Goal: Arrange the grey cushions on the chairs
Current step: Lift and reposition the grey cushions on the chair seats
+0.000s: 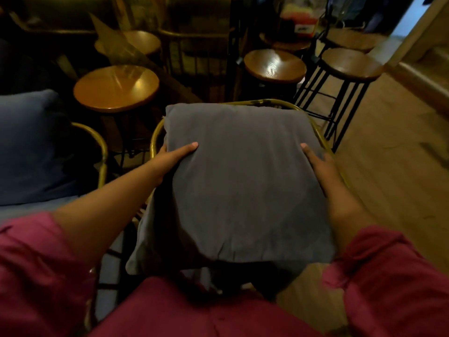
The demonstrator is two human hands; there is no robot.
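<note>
A grey cushion [243, 181] is gripped at both edges by the left hand [175, 156] and right hand [320, 166], fingers clasped on it, above the gold-framed chair [269, 102]. Its placing is judged unfinished; another cushion [29, 147] already lies on the neighbouring chair [97, 137].

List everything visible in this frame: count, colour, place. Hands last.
Grey cushion: one, grey, centre, gripped on both sides over a chair.
Blue cushion: one, dark blue, far left.
Chairs: two, brass frames, one centre, one left.
Stools: at least five, round brown wooden seats, behind the chairs, e.g..
Floor: wood, right.
Sleeves: two, red, bottom corners.
Left hand: on cushion's left edge.
Right hand: on cushion's right edge.
</note>
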